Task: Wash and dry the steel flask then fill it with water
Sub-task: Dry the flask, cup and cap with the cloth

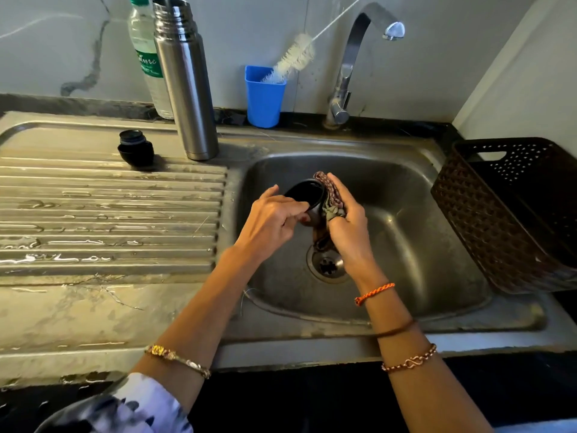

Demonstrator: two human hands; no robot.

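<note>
Steel flask (187, 85) stands upright and uncapped at the upper left of the frame, on the back edge of the wet steel draining board (109, 214), just left of the sink basin (406, 214). Its black stopper (136, 148) sits on the board to its left, apart from it. Behind the flask a clear plastic water bottle (145, 54) with a green label stands against the wall.

At the centre of the frame, over the basin, the left hand (271, 223) has its fingers curled round a dark cup-shaped cap (307, 195), its grip closed on the cap's side with the cap's open mouth tilted up and to the left. The right hand (349, 226) grips a folded patterned cloth (331, 198), fingers wrapped round it, and presses it against the cap's right side. The drain (327, 265) lies directly below the hands.

Along the back wall, a blue cup (263, 98) holds a white bottle brush (293, 59) leaning to the right, and a chrome tap (359, 64) arches over the basin. At the right edge of the frame a dark brown plastic basket (487, 214) rests tilted on the worktop beside the sink.
</note>
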